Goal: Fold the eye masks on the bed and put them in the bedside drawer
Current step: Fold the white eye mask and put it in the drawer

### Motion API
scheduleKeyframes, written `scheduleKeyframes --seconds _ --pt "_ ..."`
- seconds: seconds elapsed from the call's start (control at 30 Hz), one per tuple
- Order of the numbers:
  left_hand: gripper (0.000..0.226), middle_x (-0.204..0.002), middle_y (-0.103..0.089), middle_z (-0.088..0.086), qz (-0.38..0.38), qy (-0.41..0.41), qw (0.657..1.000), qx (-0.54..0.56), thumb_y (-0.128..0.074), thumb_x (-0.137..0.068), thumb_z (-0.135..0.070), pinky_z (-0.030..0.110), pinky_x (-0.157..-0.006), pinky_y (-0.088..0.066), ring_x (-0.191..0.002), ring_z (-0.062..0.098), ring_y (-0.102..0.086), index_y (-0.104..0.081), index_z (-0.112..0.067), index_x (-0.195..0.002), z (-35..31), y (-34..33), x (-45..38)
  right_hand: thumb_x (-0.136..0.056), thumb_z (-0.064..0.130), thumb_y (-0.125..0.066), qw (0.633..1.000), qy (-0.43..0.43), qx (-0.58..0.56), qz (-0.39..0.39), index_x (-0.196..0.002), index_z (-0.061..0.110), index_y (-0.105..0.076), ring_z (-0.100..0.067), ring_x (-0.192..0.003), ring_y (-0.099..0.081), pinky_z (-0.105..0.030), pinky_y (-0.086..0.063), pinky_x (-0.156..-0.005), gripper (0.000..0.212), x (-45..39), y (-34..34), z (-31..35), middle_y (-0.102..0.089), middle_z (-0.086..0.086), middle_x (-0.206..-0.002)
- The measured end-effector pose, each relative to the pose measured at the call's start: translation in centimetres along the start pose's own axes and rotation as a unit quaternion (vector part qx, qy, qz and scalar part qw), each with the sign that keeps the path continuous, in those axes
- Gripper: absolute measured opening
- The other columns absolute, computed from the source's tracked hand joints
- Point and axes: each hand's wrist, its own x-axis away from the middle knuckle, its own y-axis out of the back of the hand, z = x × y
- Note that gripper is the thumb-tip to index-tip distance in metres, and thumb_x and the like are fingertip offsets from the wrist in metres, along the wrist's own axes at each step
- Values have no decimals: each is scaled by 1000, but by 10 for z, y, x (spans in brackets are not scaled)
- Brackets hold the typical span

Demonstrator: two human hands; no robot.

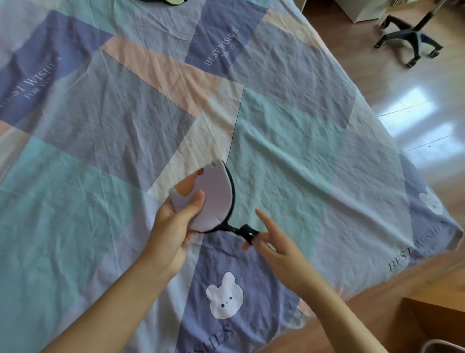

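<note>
Head view, looking down over a bed point(289, 141) covered by a patchwork sheet in teal, lilac, peach and cream blocks, printed with white rabbit faces and the words "BEST WISHES FOR YOU".

A lilac eye mask point(211, 196), folded in half into a half-round shape with a dark edge, is held just above the sheet near the middle of the view. It is gripped by the left hand point(173, 226): the thumb is pressed on the upper face, the other fingers are curled beneath it.

The mask's black strap point(241, 230) is drawn out to the right from the lower corner of the fold. It is looped around one finger of the right hand point(274, 242). The remaining fingers point(263, 218) of that hand are spread and fairly straight, the index pointing up and left; how firmly the strap is caught cannot be told.

At the top edge, on the far side of the bed, part of a second dark eye mask point(166, 2) is seen, mostly cut off.

To the right of the bed, wooden flooring is lit by window glare. A black wheeled chair base point(410, 40) stands at upper right, well apart from the bed. A wooden furniture edge point(435, 310) is seen, blurred, at lower right; no drawer can be made out.
</note>
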Motion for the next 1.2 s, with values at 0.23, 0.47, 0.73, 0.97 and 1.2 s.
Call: scheduleKeyframes --seconds 0.23,0.47,0.73,0.97,1.2 --pt "28 -116 -69 -4 -60 -57 993 -88 -60 -89 -11 30 -96 -46 -112 11 -62 -65 -24 -114 1 12 -14 -86 4 -41 810 -44 -584 36 -130 12 -52 -18 -62 -64 -41 -50 -90 46 3 6 13 -69 -7 -80" --pt "39 -114 -70 -2 3 -30 992 -125 -68 -77 -24 33 -96 -46 -110 13 -63 -65 -21 -116 10 2 -4 -79 -16 -55 899 24 -435 -35 -142 37 -34 -26 -88 -73 -28 -57 -73 85 -2 -7 13 -62 0 -132" --pt "32 -110 -71 -6 129 34 954 -270 -69 -83 -15 24 -90 -52 -106 9 -65 -63 -17 -114 4 8 -4 -66 -7 -81 942 74 -323 -43 -142 58 -7 -47 -77 -70 -53 -58 -75 124 6 -14 20 -55 4 -138" --pt "39 -111 -71 -5 235 129 919 -288 -69 -82 -14 22 -89 -50 -109 12 -65 -60 -17 -120 -9 11 -1 -53 12 -88 960 97 -254 -62 -137 65 -5 -61 -71 -60 -72 -49 -66 130 10 -13 24 -58 3 -128" --pt "32 -109 -72 -3 306 173 887 -300 -65 -85 -11 18 -86 -48 -107 11 -65 -64 -23 -115 -18 5 3 -53 14 -92 984 129 -111 -53 -145 49 9 -19 -54 -62 -19 -48 -53 141 17 -10 29 -54 3 -122"
